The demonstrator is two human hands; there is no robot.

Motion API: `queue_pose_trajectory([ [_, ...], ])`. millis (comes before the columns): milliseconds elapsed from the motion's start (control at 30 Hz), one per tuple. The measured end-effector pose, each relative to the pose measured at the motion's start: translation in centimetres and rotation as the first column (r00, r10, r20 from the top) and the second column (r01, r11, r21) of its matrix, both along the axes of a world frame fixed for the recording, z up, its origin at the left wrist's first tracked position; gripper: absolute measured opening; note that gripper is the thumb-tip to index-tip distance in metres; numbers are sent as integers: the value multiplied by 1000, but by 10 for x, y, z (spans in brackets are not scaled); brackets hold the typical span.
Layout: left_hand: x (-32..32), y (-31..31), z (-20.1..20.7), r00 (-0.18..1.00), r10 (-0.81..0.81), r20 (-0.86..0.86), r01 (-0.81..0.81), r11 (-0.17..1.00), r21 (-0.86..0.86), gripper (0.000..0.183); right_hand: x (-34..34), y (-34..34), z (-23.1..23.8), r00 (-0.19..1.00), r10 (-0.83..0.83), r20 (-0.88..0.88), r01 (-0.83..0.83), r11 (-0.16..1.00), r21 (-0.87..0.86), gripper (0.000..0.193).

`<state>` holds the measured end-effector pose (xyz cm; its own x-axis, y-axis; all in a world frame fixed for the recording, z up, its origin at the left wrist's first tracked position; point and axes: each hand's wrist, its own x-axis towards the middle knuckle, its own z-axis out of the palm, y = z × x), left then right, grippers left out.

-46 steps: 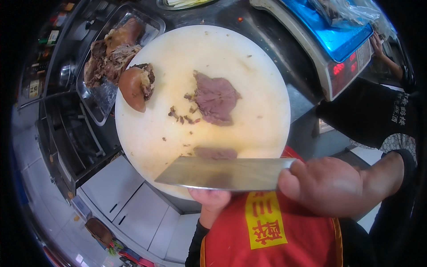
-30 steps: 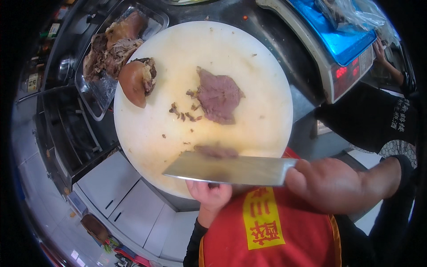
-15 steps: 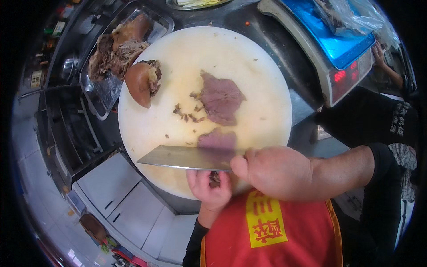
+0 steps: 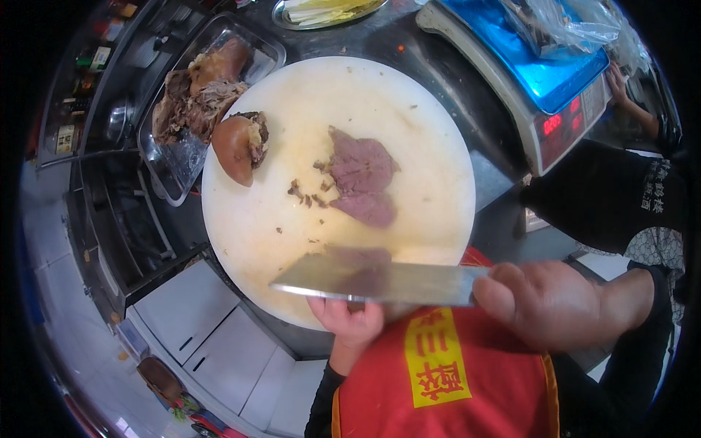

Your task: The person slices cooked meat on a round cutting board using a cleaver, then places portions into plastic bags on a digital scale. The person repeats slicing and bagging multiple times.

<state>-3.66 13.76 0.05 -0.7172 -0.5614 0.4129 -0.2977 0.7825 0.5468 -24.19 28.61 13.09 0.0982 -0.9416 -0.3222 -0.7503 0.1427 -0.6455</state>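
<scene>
My right hand [image 4: 544, 303] grips the handle of a broad cleaver [image 4: 409, 283]. Its blade reaches leftward, low over the near part of a round white chopping board [image 4: 431, 212]. Just below the blade, my left hand [image 4: 347, 323] has its fingers curled round a piece of cooked meat, mostly hidden by the blade. Purplish-brown meat [image 4: 358, 253] shows along the blade's far edge. Farther up the board lie overlapping slices of meat [image 4: 361, 166], with small dark scraps [image 4: 307, 196] to their left. A brown-skinned chunk of meat [image 4: 237, 152] rests at the board's left side.
A metal tray [image 4: 274, 52] with large cooked meat pieces [image 4: 201, 91] stands at upper left. A plate of pale sliced vegetables [image 4: 328, 9] is at the far edge. At upper right stands a scale [image 4: 496, 80] with a blue pan; another person's hand [image 4: 617, 82] is beside it.
Another slice now lies against the near edge of the sliced meat. The cleaver and my right hand have moved right and slightly nearer me. My left hand stays low on the board.
</scene>
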Motion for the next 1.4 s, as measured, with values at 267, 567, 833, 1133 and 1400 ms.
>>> queue_pose_trajectory([
  [267, 6, 10, -15, 980, 58, -188, 64, 812, 580, 33, 6, 5, 20, 974, 142, -174, -135, 989, 54, 30],
  [567, 8, 9, -12, 966, 117, -229, 108, 625, 773, 36, 5, -4, 6, 994, 113, -7, -113, 991, 68, 23],
  [833, 9, 6, -9, 997, 39, -69, -16, 952, 305, 36, 2, -28, 11, 989, 127, -81, -116, 985, 128, 18],
  [1133, 2, 4, -5, 998, 62, -16, -60, 995, 82, 33, 4, -23, 0, 991, 131, 19, -132, 972, 195, 16],
  [1400, 0, 3, -2, 998, 61, 5, -61, 990, 130, 29, -1, -29, -10, 989, 21, 145, -46, 984, 172, 18],
])
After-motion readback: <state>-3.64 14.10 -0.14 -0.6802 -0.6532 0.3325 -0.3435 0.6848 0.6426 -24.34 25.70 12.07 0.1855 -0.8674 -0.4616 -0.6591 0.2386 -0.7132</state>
